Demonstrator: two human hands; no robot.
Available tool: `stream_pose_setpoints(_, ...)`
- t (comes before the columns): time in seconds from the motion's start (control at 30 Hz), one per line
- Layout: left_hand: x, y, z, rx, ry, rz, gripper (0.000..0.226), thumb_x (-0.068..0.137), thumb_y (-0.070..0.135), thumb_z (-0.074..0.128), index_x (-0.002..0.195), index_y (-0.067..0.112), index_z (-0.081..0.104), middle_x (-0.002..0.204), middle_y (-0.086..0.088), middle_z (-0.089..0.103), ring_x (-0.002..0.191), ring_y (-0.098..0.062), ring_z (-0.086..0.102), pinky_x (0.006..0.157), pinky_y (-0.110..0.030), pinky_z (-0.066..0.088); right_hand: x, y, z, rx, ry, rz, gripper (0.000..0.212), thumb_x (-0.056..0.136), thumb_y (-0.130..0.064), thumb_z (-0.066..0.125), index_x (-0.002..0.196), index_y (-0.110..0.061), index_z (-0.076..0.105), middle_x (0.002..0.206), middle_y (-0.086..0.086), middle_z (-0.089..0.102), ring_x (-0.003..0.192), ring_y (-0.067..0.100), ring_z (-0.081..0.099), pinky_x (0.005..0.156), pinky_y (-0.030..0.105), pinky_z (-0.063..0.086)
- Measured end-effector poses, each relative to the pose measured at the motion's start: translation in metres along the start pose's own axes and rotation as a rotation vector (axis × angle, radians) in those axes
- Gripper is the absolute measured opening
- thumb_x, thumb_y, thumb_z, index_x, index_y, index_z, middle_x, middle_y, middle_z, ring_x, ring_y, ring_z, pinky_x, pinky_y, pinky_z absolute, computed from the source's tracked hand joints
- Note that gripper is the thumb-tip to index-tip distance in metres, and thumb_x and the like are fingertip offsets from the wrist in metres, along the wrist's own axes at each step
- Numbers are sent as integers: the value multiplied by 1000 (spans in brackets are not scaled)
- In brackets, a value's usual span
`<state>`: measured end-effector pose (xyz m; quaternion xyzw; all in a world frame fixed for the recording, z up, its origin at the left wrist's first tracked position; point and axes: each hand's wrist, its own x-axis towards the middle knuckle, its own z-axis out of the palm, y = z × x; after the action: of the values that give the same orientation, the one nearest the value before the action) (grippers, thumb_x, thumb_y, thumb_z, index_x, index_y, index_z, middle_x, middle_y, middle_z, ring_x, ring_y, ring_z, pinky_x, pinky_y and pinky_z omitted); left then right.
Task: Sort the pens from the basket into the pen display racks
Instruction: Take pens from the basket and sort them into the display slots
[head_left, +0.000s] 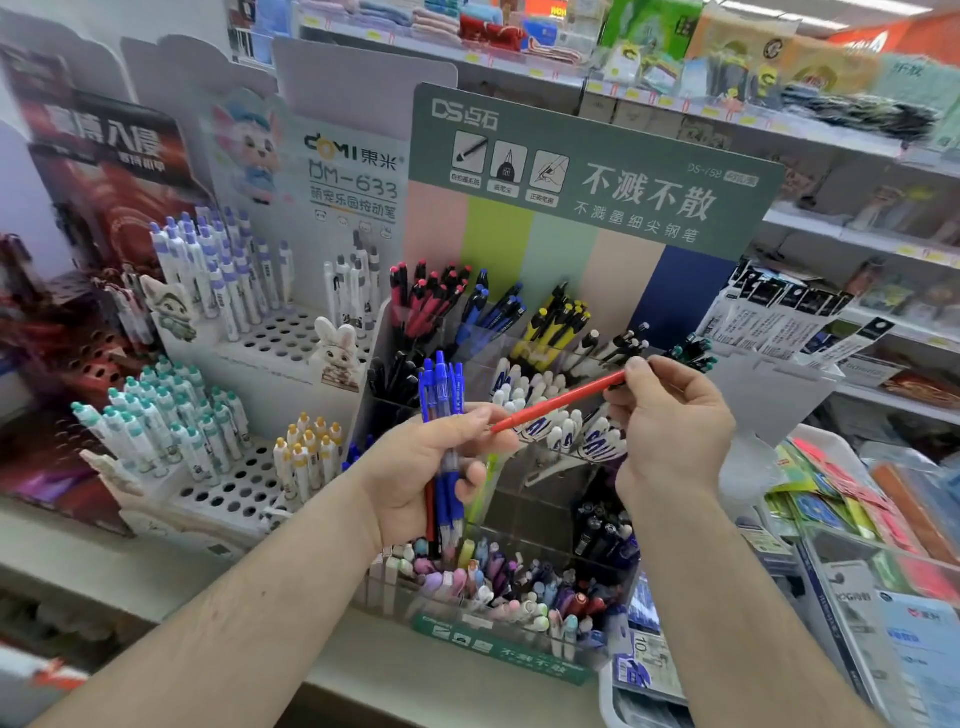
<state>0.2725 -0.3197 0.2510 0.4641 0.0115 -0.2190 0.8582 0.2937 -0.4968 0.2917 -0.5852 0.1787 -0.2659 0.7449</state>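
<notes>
At centre frame the left hand (431, 483) curls round an upright bundle of blue plastic click pens (442, 395), one red barrel among them. The right hand (670, 421) pinches the upper end of a slim red pen (558, 401), which slants down to the left hand's fingertips. Behind them stands a clear acrylic pen rack (550, 467), its compartments bristling with capped pens. At left, a white perforated rack (291, 332) holds round-topped pens upright.
</notes>
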Motion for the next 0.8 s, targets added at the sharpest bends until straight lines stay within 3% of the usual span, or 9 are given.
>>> stream_pose_setpoints(0.3, -1, 17, -13, -271, 84, 223, 17, 79, 29, 57, 89, 16, 64, 68, 3, 67, 42, -3, 48, 38, -16, 37, -14, 10, 16, -5, -89, 62, 7, 94, -4, 63, 90, -9, 65, 74, 8, 70, 61, 16, 67, 60, 27, 58)
stream_pose_setpoints(0.43, -5, 23, -22, -208, 154, 240, 23, 77, 29, 58, 95, 16, 63, 68, 4, 66, 42, -3, 47, 38, -16, 38, -8, 12, 27, -137, -15, -318, 15, 91, -9, 68, 84, -21, 64, 80, 3, 69, 73, 17, 71, 68, 28, 58)
stream_pose_setpoints(0.53, -9, 27, -30, -208, 177, 255, 20, 78, 28, 58, 93, 16, 62, 64, 5, 61, 42, -3, 46, 38, -16, 38, -9, 19, 33, -334, -77, -637, 15, 91, -10, 68, 83, -21, 62, 73, -17, 60, 67, -4, 61, 65, 9, 46)
stream_pose_setpoints(0.67, -13, 28, -34, -195, 205, 252, 13, 81, 26, 58, 89, 15, 60, 60, 5, 54, 41, -4, 44, 38, -16, 37, -12, 46, 48, -610, -193, -917, 3, 89, -14, 68, 87, -15, 67, 64, -12, 59, 57, 10, 55, 71, 27, 42)
stream_pose_setpoints(0.8, -17, 26, -36, -156, 193, 241, 13, 80, 24, 59, 88, 13, 58, 61, 4, 53, 41, -5, 43, 38, -18, 38, -14, 70, 61, -775, -271, -992, 6, 86, -18, 68, 82, -15, 69, 59, -3, 61, 56, 20, 58, 72, 27, 28)
